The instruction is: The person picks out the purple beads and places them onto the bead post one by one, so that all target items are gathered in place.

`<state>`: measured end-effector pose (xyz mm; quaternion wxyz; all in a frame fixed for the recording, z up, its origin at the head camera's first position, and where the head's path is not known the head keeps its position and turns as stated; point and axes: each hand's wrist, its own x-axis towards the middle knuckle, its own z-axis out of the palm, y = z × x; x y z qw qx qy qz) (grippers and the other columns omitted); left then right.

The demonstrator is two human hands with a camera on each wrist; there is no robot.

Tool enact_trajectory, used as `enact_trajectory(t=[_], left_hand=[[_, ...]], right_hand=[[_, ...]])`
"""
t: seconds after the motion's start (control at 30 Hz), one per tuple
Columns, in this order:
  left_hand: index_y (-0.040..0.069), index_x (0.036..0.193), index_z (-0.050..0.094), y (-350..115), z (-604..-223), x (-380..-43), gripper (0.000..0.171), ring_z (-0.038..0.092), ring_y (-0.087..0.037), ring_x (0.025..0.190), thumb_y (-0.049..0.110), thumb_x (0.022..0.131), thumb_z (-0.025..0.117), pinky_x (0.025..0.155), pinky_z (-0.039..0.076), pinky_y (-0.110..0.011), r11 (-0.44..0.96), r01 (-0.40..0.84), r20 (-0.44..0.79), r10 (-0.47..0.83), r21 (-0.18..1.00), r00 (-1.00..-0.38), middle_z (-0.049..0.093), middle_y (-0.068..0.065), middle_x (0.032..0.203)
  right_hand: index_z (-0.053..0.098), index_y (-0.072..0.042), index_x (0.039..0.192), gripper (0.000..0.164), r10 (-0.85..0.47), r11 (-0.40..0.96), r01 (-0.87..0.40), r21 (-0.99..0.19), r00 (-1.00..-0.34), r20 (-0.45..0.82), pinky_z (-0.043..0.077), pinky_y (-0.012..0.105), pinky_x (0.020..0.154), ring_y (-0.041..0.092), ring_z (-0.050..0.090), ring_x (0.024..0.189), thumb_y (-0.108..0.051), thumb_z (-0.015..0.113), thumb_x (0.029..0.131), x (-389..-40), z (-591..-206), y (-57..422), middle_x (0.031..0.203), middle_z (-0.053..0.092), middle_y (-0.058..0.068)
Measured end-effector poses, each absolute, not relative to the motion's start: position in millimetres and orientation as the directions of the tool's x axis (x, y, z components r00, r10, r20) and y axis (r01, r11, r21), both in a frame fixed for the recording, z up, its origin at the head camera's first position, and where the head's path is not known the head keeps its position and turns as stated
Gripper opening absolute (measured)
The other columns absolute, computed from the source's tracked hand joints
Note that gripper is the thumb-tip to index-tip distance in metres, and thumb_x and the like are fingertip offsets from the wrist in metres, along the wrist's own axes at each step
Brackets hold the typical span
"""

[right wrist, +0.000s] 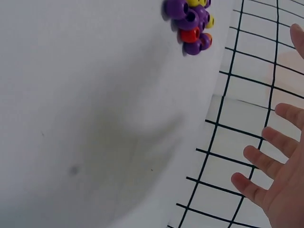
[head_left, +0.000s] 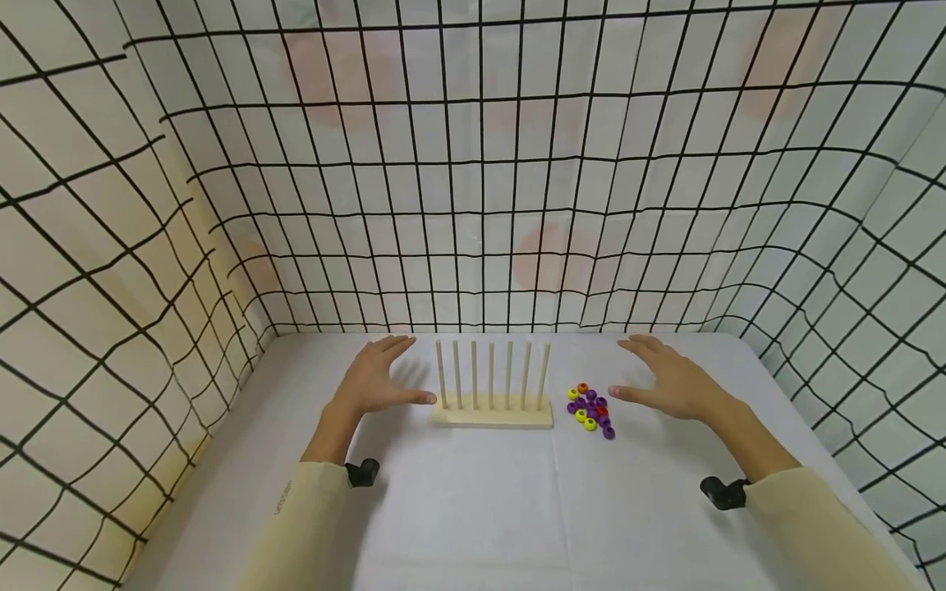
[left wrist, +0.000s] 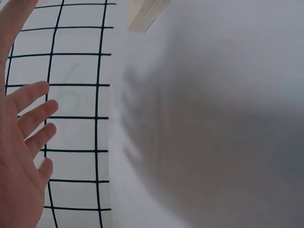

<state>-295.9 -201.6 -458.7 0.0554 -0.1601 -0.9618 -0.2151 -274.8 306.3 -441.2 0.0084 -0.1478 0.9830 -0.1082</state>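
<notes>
A pale wooden rack [head_left: 491,417] with a row of several upright pegs stands on the white table, its pegs bare. To its right lies a loose cluster of purple, yellow, red and orange beads [head_left: 591,413], also seen in the right wrist view as beads [right wrist: 190,34] at the top. My left hand [head_left: 373,382] is held left of the rack, thumb near its left end, fingers spread and holding nothing; whether the thumb touches cannot be told. My right hand [head_left: 672,382] hovers right of the beads, fingers extended, nothing in it. The left wrist view catches only a corner of the rack [left wrist: 145,16].
A white cloth covers the table [head_left: 473,509]. Walls of black grid [head_left: 480,164] over white sheeting rise at the back and both sides. A small black device [head_left: 362,473] sits at the left wrist, another black device [head_left: 723,493] at the right wrist.
</notes>
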Motion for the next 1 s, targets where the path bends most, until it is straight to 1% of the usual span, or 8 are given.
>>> enact_trajectory(t=[0.13,0.2,0.27,0.53,0.7,0.8,0.93,1.0], left_hand=[[0.026,0.158,0.042,-195.6,-469.9,-291.7,0.119,0.034,-0.036,0.153,0.084,0.061,0.079,0.119,0.033,-0.064,0.829,0.302,0.125,0.276,0.471,-0.953,0.04,-0.005,0.164],[0.026,0.159,0.042,-193.3,-475.7,-289.6,0.118,0.034,-0.036,0.153,0.082,0.062,0.08,0.115,0.037,-0.066,0.811,0.287,0.102,0.275,0.509,-0.956,0.039,-0.005,0.165],[0.027,0.159,0.041,-191.9,-481.8,-288.0,0.117,0.034,-0.035,0.153,0.08,0.063,0.081,0.115,0.037,-0.065,0.797,0.28,0.086,0.278,0.535,-0.957,0.038,-0.004,0.165],[0.02,0.156,0.046,-187.3,-501.6,-285.7,0.105,0.038,-0.036,0.151,0.067,0.071,0.084,0.118,0.035,-0.063,0.751,0.331,0.104,0.333,0.571,-0.937,0.044,-0.009,0.162],[0.023,0.154,0.049,-185.5,-507.0,-285.3,0.099,0.039,-0.034,0.151,0.063,0.071,0.086,0.119,0.034,-0.061,0.722,0.324,0.086,0.347,0.61,-0.934,0.046,-0.008,0.16],[0.025,0.152,0.052,-184.8,-510.5,-284.8,0.097,0.04,-0.033,0.15,0.061,0.07,0.088,0.12,0.033,-0.06,0.697,0.322,0.078,0.358,0.64,-0.93,0.048,-0.006,0.158],[0.025,0.15,0.055,-185.8,-514.9,-282.5,0.094,0.041,-0.032,0.15,0.057,0.069,0.091,0.121,0.034,-0.059,0.673,0.32,0.071,0.37,0.667,-0.926,0.051,-0.006,0.156],[0.024,0.149,0.057,-186.5,-516.4,-281.3,0.091,0.042,-0.033,0.149,0.055,0.07,0.091,0.12,0.034,-0.058,0.671,0.317,0.07,0.368,0.67,-0.927,0.052,-0.006,0.155]], right_hand=[[0.038,-0.011,0.158,0.095,-0.287,0.924,-0.28,-0.26,-0.958,0.011,0.035,0.078,0.107,0.052,0.032,0.148,-0.072,0.062,0.089,-266.2,-449.8,303.5,0.164,0.032,0.023],[0.04,-0.011,0.157,0.094,-0.283,0.92,-0.275,-0.278,-0.959,0.011,0.036,0.077,0.107,0.051,0.035,0.147,-0.072,0.063,0.089,-261.7,-454.3,302.3,0.162,0.035,0.023],[0.041,-0.012,0.156,0.093,-0.277,0.916,-0.268,-0.298,-0.961,0.013,0.038,0.076,0.106,0.05,0.038,0.145,-0.072,0.064,0.089,-256.9,-459.0,301.3,0.16,0.038,0.023],[0.05,-0.015,0.151,0.089,-0.258,0.893,-0.251,-0.375,-0.966,0.034,0.051,0.069,0.095,0.042,0.058,0.128,-0.073,0.068,0.085,-240.7,-479.3,297.2,0.15,0.052,0.017],[0.054,-0.013,0.147,0.087,-0.253,0.873,-0.253,-0.418,-0.966,0.058,0.054,0.061,0.093,0.033,0.061,0.119,-0.069,0.073,0.083,-237.2,-497.6,296.5,0.138,0.061,0.013],[0.056,-0.012,0.144,0.084,-0.242,0.858,-0.245,-0.451,-0.968,0.065,0.056,0.053,0.088,0.027,0.06,0.11,-0.066,0.077,0.082,-236.6,-507.7,295.3,0.125,0.066,0.009],[0.061,-0.01,0.139,0.08,-0.24,0.84,-0.249,-0.483,-0.967,0.083,0.053,0.041,0.082,0.02,0.058,0.1,-0.062,0.079,0.082,-236.0,-514.9,292.0,0.112,0.066,0.003],[0.063,-0.01,0.136,0.076,-0.238,0.83,-0.255,-0.495,-0.966,0.097,0.051,0.038,0.08,0.018,0.057,0.097,-0.06,0.081,0.082,-236.0,-516.6,290.7,0.108,0.066,0.002]])
